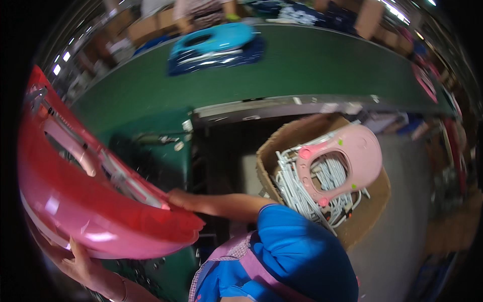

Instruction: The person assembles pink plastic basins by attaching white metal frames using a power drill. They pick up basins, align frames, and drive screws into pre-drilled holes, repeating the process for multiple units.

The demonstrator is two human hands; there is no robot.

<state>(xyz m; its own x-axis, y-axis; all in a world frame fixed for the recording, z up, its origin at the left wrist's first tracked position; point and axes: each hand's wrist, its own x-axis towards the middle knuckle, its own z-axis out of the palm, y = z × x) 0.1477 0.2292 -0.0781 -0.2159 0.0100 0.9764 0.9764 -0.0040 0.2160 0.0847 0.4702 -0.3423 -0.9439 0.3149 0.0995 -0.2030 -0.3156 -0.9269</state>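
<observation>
At the left I hold up a large, curved red-pink plastic frame (109,211), tilted steeply, with a pale pink panel (68,139) and grey metal tubes (128,185) inside it. My left hand (85,266) grips its lower outer rim, fingers and thumb spread along the edge. On the near inner edge is my right hand (179,200), closed around the rim; its fingertips are hidden. Under the frame lies a green work surface (173,260) with small dark parts scattered on it. A power driver-like tool (158,139) rests beyond, partly blurred.
A green conveyor belt (320,60) crosses ahead, carrying a blue plastic tray on a dark plastic-wrapped bundle (241,54). To my right stands a cardboard box (366,222) with white metal tubes (298,192) and a pink tray (364,158). Another person (205,11) stands across the belt.
</observation>
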